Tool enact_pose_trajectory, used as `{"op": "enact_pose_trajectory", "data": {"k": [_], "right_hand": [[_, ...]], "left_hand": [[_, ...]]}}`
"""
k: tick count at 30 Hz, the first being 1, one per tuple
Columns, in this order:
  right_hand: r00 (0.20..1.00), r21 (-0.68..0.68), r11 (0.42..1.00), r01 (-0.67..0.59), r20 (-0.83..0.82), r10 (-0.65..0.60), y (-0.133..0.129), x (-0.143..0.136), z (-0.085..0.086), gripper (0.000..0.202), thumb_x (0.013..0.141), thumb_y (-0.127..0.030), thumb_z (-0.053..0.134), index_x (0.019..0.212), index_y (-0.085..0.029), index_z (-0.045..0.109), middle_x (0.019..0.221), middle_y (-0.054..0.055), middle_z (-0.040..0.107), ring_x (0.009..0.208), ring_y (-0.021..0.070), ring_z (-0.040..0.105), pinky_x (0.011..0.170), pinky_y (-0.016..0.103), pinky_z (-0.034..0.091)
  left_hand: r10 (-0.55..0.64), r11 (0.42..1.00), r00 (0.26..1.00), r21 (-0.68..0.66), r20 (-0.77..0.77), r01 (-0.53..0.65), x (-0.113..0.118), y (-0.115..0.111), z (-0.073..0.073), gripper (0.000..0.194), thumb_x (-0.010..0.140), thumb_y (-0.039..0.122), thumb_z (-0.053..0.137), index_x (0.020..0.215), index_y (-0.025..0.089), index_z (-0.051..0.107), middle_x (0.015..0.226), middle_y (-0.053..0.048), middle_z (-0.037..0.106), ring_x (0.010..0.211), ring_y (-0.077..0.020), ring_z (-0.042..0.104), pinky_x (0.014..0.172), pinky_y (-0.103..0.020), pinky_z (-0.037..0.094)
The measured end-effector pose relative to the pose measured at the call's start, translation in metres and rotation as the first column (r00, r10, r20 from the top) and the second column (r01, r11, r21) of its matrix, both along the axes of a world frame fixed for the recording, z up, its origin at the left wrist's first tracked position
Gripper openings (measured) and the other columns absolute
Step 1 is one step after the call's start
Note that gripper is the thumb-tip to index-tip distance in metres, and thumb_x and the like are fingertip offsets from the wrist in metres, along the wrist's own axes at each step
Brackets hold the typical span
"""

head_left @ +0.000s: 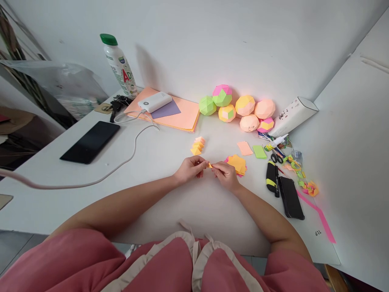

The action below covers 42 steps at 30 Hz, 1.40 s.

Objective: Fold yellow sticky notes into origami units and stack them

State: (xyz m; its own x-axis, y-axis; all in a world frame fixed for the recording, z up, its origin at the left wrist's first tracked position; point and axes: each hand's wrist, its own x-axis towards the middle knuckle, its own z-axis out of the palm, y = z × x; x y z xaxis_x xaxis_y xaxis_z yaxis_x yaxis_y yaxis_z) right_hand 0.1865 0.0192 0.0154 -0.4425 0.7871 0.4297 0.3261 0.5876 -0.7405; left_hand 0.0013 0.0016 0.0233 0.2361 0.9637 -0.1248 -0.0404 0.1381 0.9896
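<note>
Between my two hands is a small folded piece of orange paper, pinched at both ends. My left hand grips its left side with thumb and fingers. On the other side, the fingertips of my right hand hold it too. Just beyond my left hand lies a short row of folded orange and peach paper pieces. A stack of orange paper squares, with pink edges showing beneath, sits right by my right hand and is partly covered by it. Peach squares and green squares lie farther right.
Several faceted paper balls stand along the wall. At right are a box cutter, scissors, a glue bottle and a black case. At left lie a tablet, a power bank with a cable, and a bottle.
</note>
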Motion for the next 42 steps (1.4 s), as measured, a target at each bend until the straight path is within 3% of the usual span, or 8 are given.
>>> {"op": "enact_pose_trajectory", "data": {"k": [12, 19, 26, 32, 36, 39, 40, 42], "right_hand": [[0.999, 0.010, 0.999, -0.044, 0.025, 0.044, 0.000, -0.003, 0.002, 0.016, 0.086, -0.026, 0.050, 0.080, -0.019, 0.063, 0.063, 0.002, 0.054, 0.061, 0.0130, 0.052, 0.055, 0.026, 0.045], [0.996, 0.033, 0.996, -0.085, 0.040, 0.084, 0.001, -0.001, -0.001, 0.016, 0.085, -0.022, 0.049, 0.078, -0.019, 0.063, 0.068, 0.003, 0.056, 0.063, 0.0131, 0.054, 0.056, 0.026, 0.046], [0.996, 0.021, 0.996, -0.085, 0.005, 0.085, 0.000, -0.002, 0.002, 0.014, 0.084, -0.022, 0.052, 0.075, -0.018, 0.062, 0.066, 0.003, 0.056, 0.061, 0.0128, 0.053, 0.054, 0.026, 0.045], [1.000, -0.201, 0.980, -0.011, -0.030, 0.005, 0.001, -0.001, 0.006, 0.016, 0.082, -0.028, 0.055, 0.071, -0.017, 0.059, 0.068, 0.002, 0.055, 0.052, 0.0102, 0.050, 0.049, 0.025, 0.043], [0.999, -0.290, 0.957, -0.001, -0.043, -0.012, 0.003, 0.001, 0.002, 0.019, 0.083, -0.033, 0.052, 0.074, -0.018, 0.058, 0.075, 0.003, 0.057, 0.052, 0.0099, 0.052, 0.050, 0.025, 0.045], [0.999, -0.312, 0.950, 0.027, -0.021, -0.036, 0.004, 0.002, 0.001, 0.019, 0.084, -0.034, 0.051, 0.077, -0.018, 0.059, 0.074, 0.003, 0.058, 0.053, 0.0104, 0.052, 0.051, 0.025, 0.046], [0.999, -0.315, 0.948, 0.038, -0.011, -0.043, 0.004, 0.002, 0.001, 0.019, 0.084, -0.034, 0.052, 0.078, -0.018, 0.060, 0.073, 0.002, 0.058, 0.053, 0.0107, 0.052, 0.051, 0.026, 0.046], [0.999, -0.318, 0.946, 0.053, 0.007, -0.054, 0.004, 0.002, 0.002, 0.018, 0.084, -0.033, 0.052, 0.077, -0.018, 0.061, 0.072, 0.002, 0.058, 0.054, 0.0108, 0.052, 0.053, 0.025, 0.047]], "left_hand": [[-0.127, 0.990, 0.990, 0.068, 0.058, 0.123, -0.001, 0.001, 0.004, 0.031, 0.070, 0.045, 0.065, 0.068, 0.016, 0.053, 0.052, 0.007, 0.035, 0.045, -0.0043, 0.031, 0.042, -0.019, 0.026], [-0.133, 0.983, 0.990, 0.131, 0.049, 0.125, -0.001, 0.003, 0.002, 0.025, 0.064, 0.041, 0.069, 0.068, 0.017, 0.064, 0.068, 0.003, 0.040, 0.055, -0.0063, 0.037, 0.049, -0.022, 0.034], [-0.140, 0.988, 0.986, 0.081, 0.087, 0.133, -0.002, 0.002, 0.001, 0.030, 0.067, 0.041, 0.067, 0.066, 0.016, 0.052, 0.061, 0.004, 0.038, 0.052, -0.0055, 0.035, 0.046, -0.020, 0.032], [-0.056, 0.998, 0.997, 0.035, 0.050, 0.055, -0.001, 0.002, 0.004, 0.029, 0.074, 0.041, 0.061, 0.069, 0.017, 0.047, 0.058, 0.005, 0.042, 0.049, -0.0055, 0.040, 0.047, -0.019, 0.035], [0.118, 0.991, 0.993, 0.059, 0.008, -0.118, 0.002, -0.002, 0.000, 0.027, 0.081, 0.041, 0.051, 0.096, 0.020, 0.044, 0.069, 0.003, 0.050, 0.052, -0.0089, 0.049, 0.053, -0.026, 0.045], [0.312, 0.890, 0.944, 0.380, -0.106, -0.252, 0.005, -0.012, -0.003, 0.021, 0.083, 0.034, 0.047, 0.098, 0.020, 0.044, 0.094, -0.007, 0.055, 0.076, -0.0147, 0.056, 0.070, -0.034, 0.049], [0.289, 0.841, 0.942, 0.516, -0.171, -0.164, 0.006, -0.017, -0.004, 0.017, 0.082, 0.031, 0.048, 0.095, 0.020, 0.048, 0.097, -0.009, 0.056, 0.085, -0.0178, 0.056, 0.078, -0.037, 0.047], [0.065, 0.722, 0.934, 0.663, -0.352, 0.200, 0.010, -0.027, -0.006, 0.014, 0.082, 0.026, 0.048, 0.093, 0.020, 0.054, 0.097, -0.011, 0.060, 0.098, -0.0218, 0.055, 0.090, -0.040, 0.042]]}}
